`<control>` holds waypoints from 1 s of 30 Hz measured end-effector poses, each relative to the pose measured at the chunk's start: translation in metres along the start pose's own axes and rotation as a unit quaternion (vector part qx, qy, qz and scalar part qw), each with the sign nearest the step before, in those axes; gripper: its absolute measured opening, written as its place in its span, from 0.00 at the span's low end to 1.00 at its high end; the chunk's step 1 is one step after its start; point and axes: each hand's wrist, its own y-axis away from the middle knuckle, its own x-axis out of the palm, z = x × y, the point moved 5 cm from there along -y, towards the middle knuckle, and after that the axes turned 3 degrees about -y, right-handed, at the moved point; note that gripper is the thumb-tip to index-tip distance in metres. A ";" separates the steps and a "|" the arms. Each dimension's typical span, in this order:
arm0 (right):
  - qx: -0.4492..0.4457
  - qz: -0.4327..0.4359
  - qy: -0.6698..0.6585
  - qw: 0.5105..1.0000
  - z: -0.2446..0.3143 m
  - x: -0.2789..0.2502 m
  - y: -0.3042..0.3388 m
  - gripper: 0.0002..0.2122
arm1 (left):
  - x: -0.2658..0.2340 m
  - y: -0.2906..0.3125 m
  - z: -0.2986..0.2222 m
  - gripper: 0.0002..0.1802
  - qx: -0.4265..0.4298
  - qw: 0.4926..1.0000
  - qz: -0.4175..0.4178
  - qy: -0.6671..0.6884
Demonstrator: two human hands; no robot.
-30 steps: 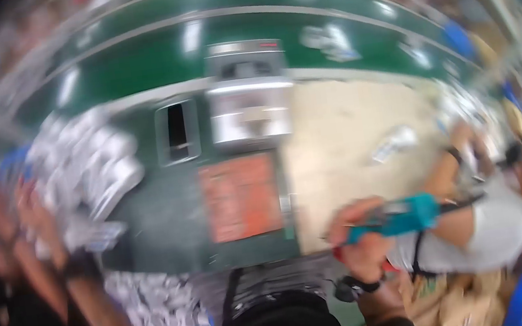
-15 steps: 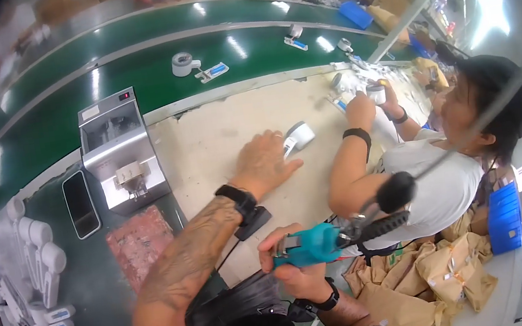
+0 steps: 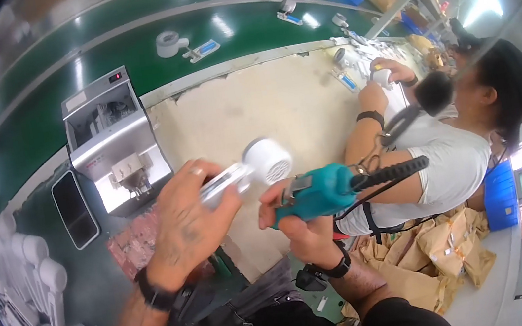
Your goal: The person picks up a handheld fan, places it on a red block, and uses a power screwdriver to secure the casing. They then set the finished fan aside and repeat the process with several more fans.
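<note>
A white handheld fan point(image 3: 268, 160) with a round grilled head is in my left hand point(image 3: 193, 222), whose fingers and thumb close round its handle. The fan's head points right, over the pale work surface. My right hand point(image 3: 307, 233) grips a teal electric screwdriver point(image 3: 320, 192), its black cable leading off to the right. The driver's tip is hidden or too blurred to make out. Close together, the fan head and my right fingers show a small gap. A silver screw feeder machine point(image 3: 114, 140) stands beyond my left hand.
A phone point(image 3: 75, 209) lies left of the feeder, and a reddish worn block point(image 3: 135, 242) sits under my left wrist. White fan parts point(image 3: 40, 274) pile up at far left. A co-worker point(image 3: 434, 159) handles a white part at right. A green conveyor point(image 3: 127, 68) runs behind, carrying fan parts.
My left hand has picked the fan up off the work surface and brought it back toward me. The screwdriver in my right hand has moved slightly up and right.
</note>
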 end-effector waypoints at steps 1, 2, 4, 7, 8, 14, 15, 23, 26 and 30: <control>0.000 0.015 -0.015 1.000 -0.005 0.005 -0.003 0.28 | -0.013 0.011 0.000 0.09 -0.031 0.999 -0.005 -0.018; -0.002 0.015 -0.017 1.000 -0.007 0.012 -0.006 0.28 | -0.027 0.021 -0.001 0.09 -0.062 0.997 -0.012 -0.037; -0.011 0.042 -0.034 0.998 -0.014 0.029 -0.011 0.25 | -0.045 0.036 -0.004 0.09 -0.063 0.996 -0.017 -0.054; -0.028 0.073 -0.021 0.997 -0.024 0.053 -0.015 0.23 | -0.064 0.060 0.009 0.11 -0.039 0.992 -0.027 -0.120; -0.038 0.098 0.001 0.994 -0.027 0.064 -0.016 0.22 | -0.069 0.069 0.014 0.11 -0.011 0.985 -0.031 -0.170; -0.072 -0.006 0.020 0.997 0.016 0.070 -0.015 0.33 | -0.071 0.075 0.027 0.15 0.004 0.986 0.023 -0.166; -0.089 0.013 -0.007 0.996 0.018 0.076 -0.020 0.35 | -0.070 0.076 0.030 0.16 -0.003 0.987 0.036 -0.155; -0.108 0.073 -0.093 0.987 0.034 0.121 -0.054 0.38 | -0.082 0.088 0.045 0.16 0.010 0.989 0.012 -0.146; -0.152 0.071 -0.079 0.983 0.034 0.141 -0.081 0.36 | -0.087 0.086 0.049 0.17 -0.023 0.988 0.036 -0.149; -0.181 0.077 -0.082 0.977 0.022 0.160 -0.118 0.29 | -0.088 0.088 0.038 0.20 0.030 0.981 -0.004 -0.190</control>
